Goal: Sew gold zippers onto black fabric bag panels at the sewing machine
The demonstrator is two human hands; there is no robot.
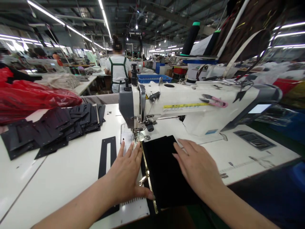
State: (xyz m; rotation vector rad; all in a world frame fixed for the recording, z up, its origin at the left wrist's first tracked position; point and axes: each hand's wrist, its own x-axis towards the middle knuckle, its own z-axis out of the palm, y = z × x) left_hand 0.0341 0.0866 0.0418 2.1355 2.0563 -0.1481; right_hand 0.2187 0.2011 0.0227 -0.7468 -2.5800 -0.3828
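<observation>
A black fabric panel (164,171) lies on the bed of the white sewing machine (176,98). Along its left edge runs a gold zipper (149,178), its slider and pull about midway. My left hand (126,175) rests flat beside the zipper with fingers spread, fingertips close to the presser foot (136,136) and thumb on the zipper's lower part. On the panel's right edge lies my right hand (196,163), fingers stretched out. The zipper's top end meets the presser foot. Left of my left hand is a black slotted piece (108,156), partly covered by that arm.
Dark slotted pieces (52,127) are heaped at the left, beside a red plastic bag (35,95). Pink-handled snips (215,100) lie on the machine arm. Thread cones (192,39) stand behind. A person (118,68) with green straps is beyond, near a blue basket (154,78).
</observation>
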